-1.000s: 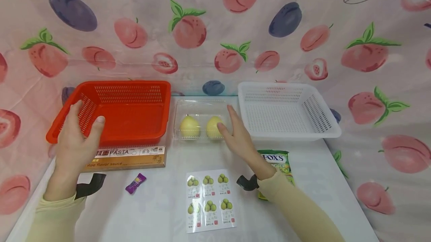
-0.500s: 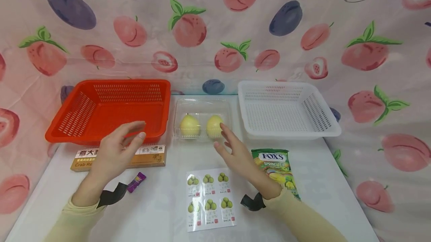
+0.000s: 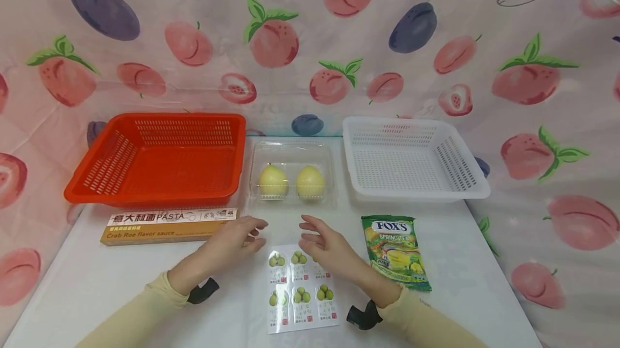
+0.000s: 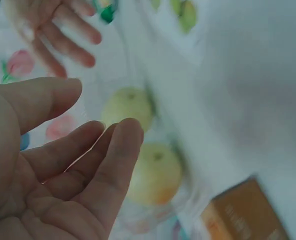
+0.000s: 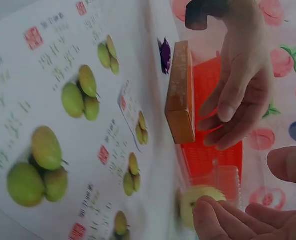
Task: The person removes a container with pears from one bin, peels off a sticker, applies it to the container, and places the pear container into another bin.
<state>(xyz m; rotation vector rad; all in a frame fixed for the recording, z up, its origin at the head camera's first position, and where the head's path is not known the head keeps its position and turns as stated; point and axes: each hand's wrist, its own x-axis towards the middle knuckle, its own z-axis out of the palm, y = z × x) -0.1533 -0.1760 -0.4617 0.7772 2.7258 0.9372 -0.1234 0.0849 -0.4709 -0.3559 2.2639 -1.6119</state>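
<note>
Both hands hover over the table, empty and apart, their fingers relaxed and slightly bent. My left hand is between the pasta box and a sheet of pear-printed stickers. Above that sheet's far right part is my right hand, covering one sticker in the head view. Beyond the hands lies a clear plastic box with two yellow pears, a left pear and a right pear. In the right wrist view one sticker shows a distinct edge; whether it is lifted I cannot tell.
A red basket stands at back left, a white basket at back right. A green Fox's candy bag lies right of the right hand. The purple-wrapped candy is hidden behind the left arm in the head view.
My left hand has come from over the red basket rightward and nearer, beside the sticker sheet. My right hand has drawn back from the plastic box toward the sheet, uncovering the right pear.
</note>
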